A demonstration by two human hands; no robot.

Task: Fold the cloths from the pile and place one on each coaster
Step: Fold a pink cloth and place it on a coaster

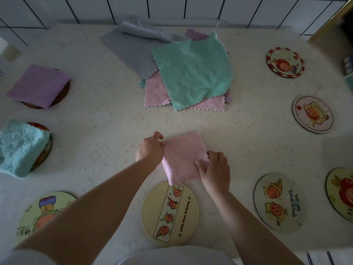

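A folded pink cloth (181, 156) lies on the table in front of me, its near corner overlapping a yellow coaster (170, 215). My left hand (150, 150) pinches the cloth's left edge. My right hand (214, 170) grips its right edge with curled fingers. The pile of unfolded cloths (193, 73) lies farther back, a green one on top of pink, grey and purple ones. At the left, a folded purple cloth (38, 85) covers one coaster and a folded light blue cloth (19, 148) covers another.
Bare round coasters lie around the table: one at near left (42, 213), two at near right (278, 202) (342, 192), two at far right (313, 114) (284, 62). A tiled wall (172, 8) runs behind the table.
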